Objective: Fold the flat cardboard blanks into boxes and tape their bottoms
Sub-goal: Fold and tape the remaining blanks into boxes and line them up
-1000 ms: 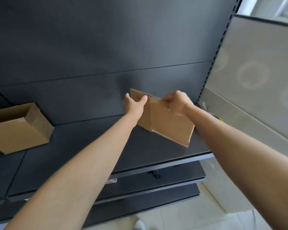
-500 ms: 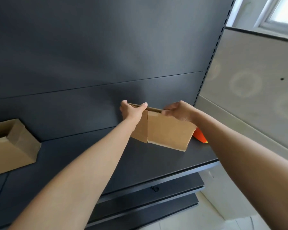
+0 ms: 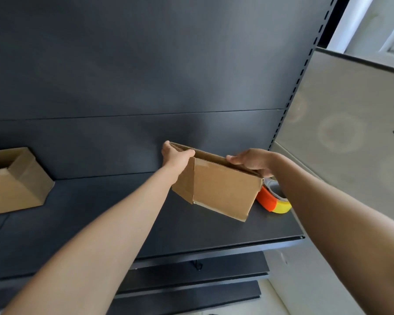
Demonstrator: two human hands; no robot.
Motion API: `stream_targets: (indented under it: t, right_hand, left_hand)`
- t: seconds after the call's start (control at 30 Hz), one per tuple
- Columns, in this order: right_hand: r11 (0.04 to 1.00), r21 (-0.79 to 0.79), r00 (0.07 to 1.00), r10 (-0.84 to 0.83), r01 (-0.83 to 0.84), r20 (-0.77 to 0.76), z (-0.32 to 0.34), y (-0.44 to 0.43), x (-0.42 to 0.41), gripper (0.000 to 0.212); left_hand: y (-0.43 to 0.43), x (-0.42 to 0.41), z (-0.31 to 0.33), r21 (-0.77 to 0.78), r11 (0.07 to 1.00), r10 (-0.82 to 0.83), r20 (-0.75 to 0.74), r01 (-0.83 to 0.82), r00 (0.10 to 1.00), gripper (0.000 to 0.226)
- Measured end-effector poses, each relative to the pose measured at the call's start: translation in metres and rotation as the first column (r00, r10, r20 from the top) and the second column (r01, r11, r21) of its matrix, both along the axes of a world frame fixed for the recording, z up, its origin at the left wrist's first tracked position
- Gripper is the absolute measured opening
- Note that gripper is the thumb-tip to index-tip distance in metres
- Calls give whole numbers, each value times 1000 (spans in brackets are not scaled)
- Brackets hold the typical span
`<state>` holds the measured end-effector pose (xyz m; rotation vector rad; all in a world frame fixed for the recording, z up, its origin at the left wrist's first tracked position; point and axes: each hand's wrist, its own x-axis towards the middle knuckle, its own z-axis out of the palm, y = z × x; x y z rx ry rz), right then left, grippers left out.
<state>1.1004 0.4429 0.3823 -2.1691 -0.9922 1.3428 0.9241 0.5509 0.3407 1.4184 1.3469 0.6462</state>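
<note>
Cardboard box (image 3: 223,189) between left hand (image 3: 176,155), right hand (image 3: 253,162) (top edge).

I face a dark shelf (image 3: 100,223) and its back panel (image 3: 146,64); a slotted upright (image 3: 300,71) meets a pale partition (image 3: 350,110) on my right.

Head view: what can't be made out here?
Head view only:
- cardboard blank: far face and inside, hidden by its near panel.
- right hand: fingertips behind the blank.
- tape roll: part covered by the blank and right forearm.
- open box: cut off by the left edge.
</note>
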Motion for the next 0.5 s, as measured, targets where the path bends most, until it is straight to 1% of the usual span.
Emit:
stream_targets:
  t: [0.13,0.3,0.43,0.5]
  right_hand:
    - [999,15,999,-37,36,34,-3,5,5,47]
    - [988,29,981,-154,152,113,-6,18,7,53]
    - [984,96,951,-169,148,258,-8,27,6,43]
    - [981,146,934,-167,125,317,-5,30,8,38]
  left_hand:
    - [-3,1,-1,-2,1000,-17,-30,17,999,85]
    - [-5,-7,-2,-34,995,-98,14,98,995,81]
    - [-6,-16,-1,-89,978,-181,70,187,981,83]
    - [-9,-16,-2,-68,979,-185,76,191,980,80]
